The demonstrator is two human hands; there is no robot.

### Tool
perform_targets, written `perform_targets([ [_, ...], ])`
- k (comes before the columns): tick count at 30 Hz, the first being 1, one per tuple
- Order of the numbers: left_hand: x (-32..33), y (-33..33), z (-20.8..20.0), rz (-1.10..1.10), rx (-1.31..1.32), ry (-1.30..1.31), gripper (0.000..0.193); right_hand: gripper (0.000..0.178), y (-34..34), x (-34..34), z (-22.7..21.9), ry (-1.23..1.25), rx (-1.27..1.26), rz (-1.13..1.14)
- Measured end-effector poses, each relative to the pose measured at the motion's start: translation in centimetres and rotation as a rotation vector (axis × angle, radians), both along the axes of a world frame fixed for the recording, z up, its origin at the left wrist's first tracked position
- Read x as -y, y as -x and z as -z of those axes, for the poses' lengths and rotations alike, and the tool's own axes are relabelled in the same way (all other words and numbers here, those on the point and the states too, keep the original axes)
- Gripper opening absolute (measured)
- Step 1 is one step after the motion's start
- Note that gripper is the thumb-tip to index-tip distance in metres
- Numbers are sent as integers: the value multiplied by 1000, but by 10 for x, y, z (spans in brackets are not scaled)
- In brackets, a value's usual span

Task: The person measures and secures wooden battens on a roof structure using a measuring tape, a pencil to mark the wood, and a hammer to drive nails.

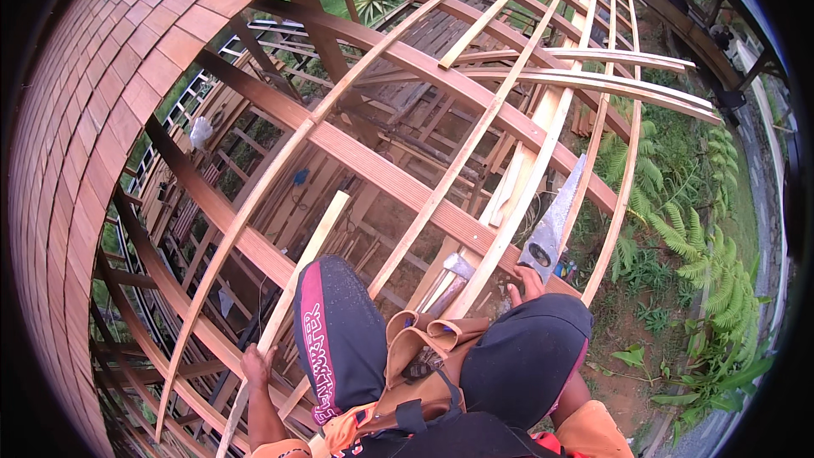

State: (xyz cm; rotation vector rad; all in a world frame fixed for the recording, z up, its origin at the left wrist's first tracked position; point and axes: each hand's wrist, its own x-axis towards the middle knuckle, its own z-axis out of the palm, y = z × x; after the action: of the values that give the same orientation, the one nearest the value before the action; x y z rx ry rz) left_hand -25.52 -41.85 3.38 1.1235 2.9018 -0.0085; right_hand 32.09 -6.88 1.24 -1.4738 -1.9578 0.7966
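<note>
My left hand (257, 365) is closed around a light wooden batten (305, 263) that slants up past my left knee, its upper end loose over the frame. At my right knee my right hand (530, 283) is at the handle end of a handsaw (555, 216); its fingers look closed on the rear of the handle, partly hidden by the knee. The saw's blade points up and away, next to the long battens. A leather tool pouch (432, 348) hangs between my legs, and a hammer (458, 267) stands head up beside it.
Reddish rafters (398, 174) crossed by thin battens make an open roof frame, with planks and ground far below. Wooden shingles (127, 68) cover the left side. Loose battens (593, 78) lie across the frame at upper right. Ferns (695, 246) grow below on the right.
</note>
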Motion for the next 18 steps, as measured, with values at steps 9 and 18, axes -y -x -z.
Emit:
perform_targets([
  [9, -192, 14, -73, 289, -16, -119, 57, 32, 33, -15, -28, -38, -99, -82],
  [18, -357, -29, -44, 382, 103, -73, 67, 31, 17, 6, -23, -131, -63, -175],
])
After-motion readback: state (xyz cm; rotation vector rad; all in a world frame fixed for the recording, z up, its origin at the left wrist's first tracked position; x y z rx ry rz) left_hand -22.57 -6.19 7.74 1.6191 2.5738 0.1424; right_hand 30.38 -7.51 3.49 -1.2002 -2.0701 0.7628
